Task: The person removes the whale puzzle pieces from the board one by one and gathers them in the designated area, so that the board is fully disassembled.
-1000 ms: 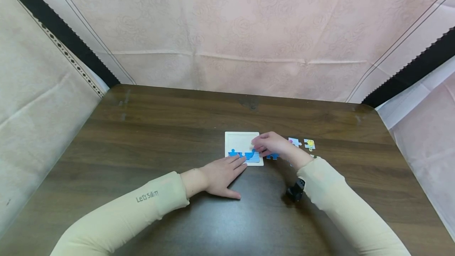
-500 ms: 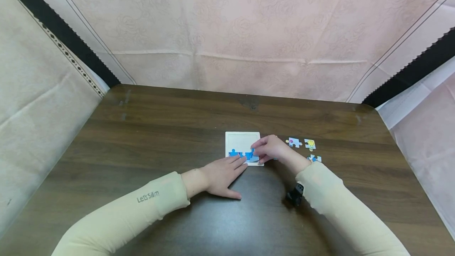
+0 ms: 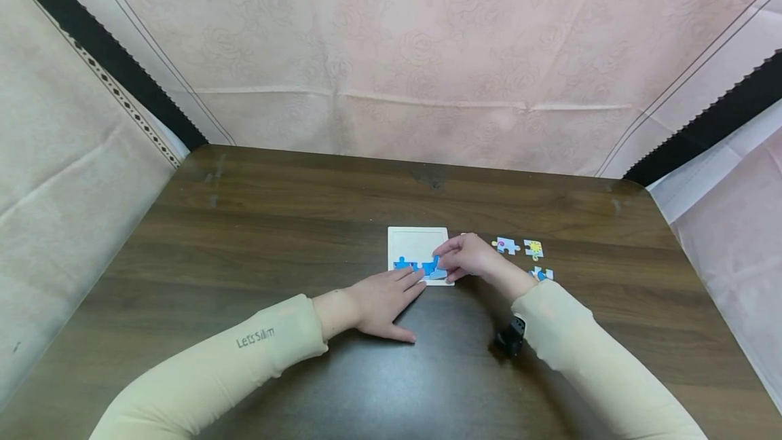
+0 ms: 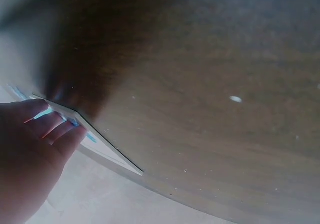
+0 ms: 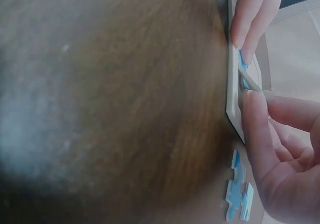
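A square white puzzle tray (image 3: pixel 415 236) lies on the table, with blue jigsaw pieces (image 3: pixel 401 264) along its near side. My left hand (image 3: pixel 381 301) is spread out, its fingertips resting on the tray's near edge and the pieces there. At the tray's near right corner, my right hand (image 3: pixel 467 257) pinches a jigsaw piece (image 5: pixel 250 80) between thumb and fingers. In the right wrist view that piece is tilted, one edge down inside the frame and the other raised at the fingertips. The right fingers partly cover it in the head view.
Right of the tray lie loose jigsaw pieces: a pale one with a pink swirl (image 3: pixel 506 245), one with a yellow sun (image 3: pixel 533 248) and a blue-and-white one (image 3: pixel 542 273). More blue pieces (image 5: pixel 232 199) lie beside the right hand. Pale cloth hangs behind the brown table (image 3: pixel 275 216).
My right hand has shifted slightly toward the tray's near right corner, and the piece in its fingers has come down there. The left hand has stayed in place.
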Demonstrator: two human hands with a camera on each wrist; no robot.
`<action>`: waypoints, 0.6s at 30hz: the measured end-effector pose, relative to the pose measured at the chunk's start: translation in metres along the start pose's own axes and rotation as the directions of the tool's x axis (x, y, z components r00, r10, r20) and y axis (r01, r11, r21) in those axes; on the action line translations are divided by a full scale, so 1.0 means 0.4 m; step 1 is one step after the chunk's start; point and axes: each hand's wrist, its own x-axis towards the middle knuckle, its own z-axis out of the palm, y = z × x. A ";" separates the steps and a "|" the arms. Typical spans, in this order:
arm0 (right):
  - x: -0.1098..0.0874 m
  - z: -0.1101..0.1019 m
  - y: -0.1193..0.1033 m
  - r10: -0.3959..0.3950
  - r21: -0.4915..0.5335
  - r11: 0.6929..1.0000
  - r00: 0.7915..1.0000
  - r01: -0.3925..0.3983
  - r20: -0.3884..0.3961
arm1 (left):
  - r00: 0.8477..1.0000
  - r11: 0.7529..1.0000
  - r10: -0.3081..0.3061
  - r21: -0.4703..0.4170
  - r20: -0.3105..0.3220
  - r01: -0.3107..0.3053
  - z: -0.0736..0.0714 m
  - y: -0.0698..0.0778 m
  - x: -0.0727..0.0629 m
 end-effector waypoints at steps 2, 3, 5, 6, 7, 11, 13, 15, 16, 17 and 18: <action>-0.002 -0.001 0.001 -0.024 -0.018 1.000 1.000 0.024 -0.005 | 1.000 1.000 0.002 0.007 -0.003 -0.002 0.000 0.000 0.001; -0.003 -0.001 0.002 -0.036 -0.031 0.999 0.999 0.035 -0.010 | 1.000 1.000 0.003 0.008 -0.004 -0.003 0.000 0.000 0.001; -0.006 0.000 0.003 -0.058 -0.051 0.997 0.998 0.057 -0.022 | 1.000 1.000 0.002 0.010 -0.006 -0.002 0.001 0.000 0.002; -0.006 0.000 0.003 -0.071 -0.061 0.996 0.997 0.070 -0.024 | 1.000 1.000 0.002 0.009 -0.006 -0.002 0.001 -0.001 0.002; -0.007 0.001 0.003 -0.082 -0.070 0.994 0.996 0.080 -0.025 | 1.000 1.000 0.001 0.007 -0.006 -0.001 0.001 -0.001 0.002; -0.009 0.004 0.002 -0.087 -0.075 0.994 0.996 0.084 -0.037 | 1.000 1.000 0.000 0.010 -0.003 0.000 -0.001 0.000 0.002; -0.010 0.004 0.002 -0.080 -0.071 0.995 0.996 0.077 -0.046 | 1.000 1.000 0.002 0.017 -0.006 -0.002 -0.003 0.001 0.002; -0.010 0.005 0.003 -0.079 -0.063 0.995 0.995 0.075 -0.057 | 1.000 1.000 0.004 0.020 -0.009 -0.004 -0.006 0.002 0.003; -0.011 0.006 0.004 -0.082 -0.060 0.995 0.995 0.079 -0.063 | 1.000 1.000 0.005 0.018 -0.009 -0.004 -0.007 0.003 0.003; -0.011 0.006 0.005 -0.089 -0.063 0.994 0.994 0.085 -0.068 | 1.000 1.000 0.005 0.014 -0.009 -0.005 -0.008 0.003 0.003; -0.011 0.007 0.006 -0.102 -0.068 0.993 0.992 0.097 -0.069 | 1.000 1.000 0.004 0.009 -0.009 -0.004 -0.009 0.004 0.003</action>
